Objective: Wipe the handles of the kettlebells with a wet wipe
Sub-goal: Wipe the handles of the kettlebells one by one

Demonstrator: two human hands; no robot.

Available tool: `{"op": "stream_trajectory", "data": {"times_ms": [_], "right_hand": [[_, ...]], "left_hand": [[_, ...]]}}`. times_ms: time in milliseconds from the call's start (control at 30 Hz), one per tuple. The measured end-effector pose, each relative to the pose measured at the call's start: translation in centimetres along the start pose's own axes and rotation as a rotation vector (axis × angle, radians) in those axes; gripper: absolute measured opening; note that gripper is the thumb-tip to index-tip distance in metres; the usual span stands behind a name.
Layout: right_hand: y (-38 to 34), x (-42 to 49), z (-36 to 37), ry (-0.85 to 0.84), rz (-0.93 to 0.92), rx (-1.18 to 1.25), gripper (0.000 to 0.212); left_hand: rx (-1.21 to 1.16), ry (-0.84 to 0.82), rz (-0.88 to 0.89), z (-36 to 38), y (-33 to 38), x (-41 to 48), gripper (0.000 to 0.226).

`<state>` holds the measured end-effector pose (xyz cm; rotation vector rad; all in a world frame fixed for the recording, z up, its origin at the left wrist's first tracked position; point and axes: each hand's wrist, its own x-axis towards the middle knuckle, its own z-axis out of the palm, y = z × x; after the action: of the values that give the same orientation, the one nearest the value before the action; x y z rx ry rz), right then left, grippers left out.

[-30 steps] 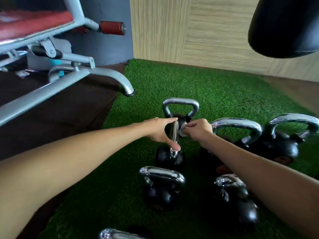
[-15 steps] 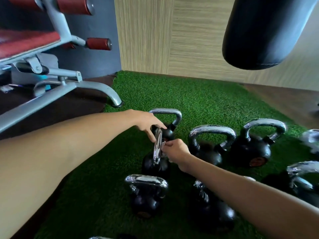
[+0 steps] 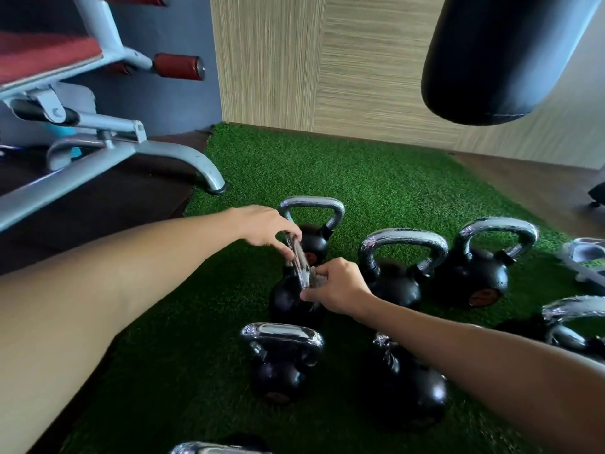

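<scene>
so the left hand (image 3: 266, 229) pinches the top of the shiny chrome handle (image 3: 299, 263) on the round black iron kettlebell (image 3: 284, 304), I'd guess to stop it twisting. The right hand (image 3: 340, 290) has its fingers curled round a crumpled pale wet wipe (image 3: 317, 279), pressed against the handle lower down. That bell sits among the others on the green artificial turf mat (image 3: 327, 172), handle edge-on to the camera and streaky with reflections

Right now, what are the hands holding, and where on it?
Left hand pinches the top of the kettlebell handle; right hand grips a wet wipe against the handle's lower part.
</scene>
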<state>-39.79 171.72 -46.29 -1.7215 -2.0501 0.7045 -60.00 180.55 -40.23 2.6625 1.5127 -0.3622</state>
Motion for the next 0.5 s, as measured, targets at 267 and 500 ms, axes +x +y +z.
{"op": "stream_trajectory", "data": {"times_ms": [267, 500], "right_hand": [[3.7, 2.4, -2.1, 0.094, -0.098, -0.169, 0.015], [3.8, 5.2, -2.1, 0.181, -0.132, -0.227, 0.014]], "left_hand": [[-0.055, 0.120, -0.093, 1.9, -1.4, -1.7, 0.040], [-0.043, 0.169, -0.202, 3.4, -1.1, -3.2, 0.041]]}}
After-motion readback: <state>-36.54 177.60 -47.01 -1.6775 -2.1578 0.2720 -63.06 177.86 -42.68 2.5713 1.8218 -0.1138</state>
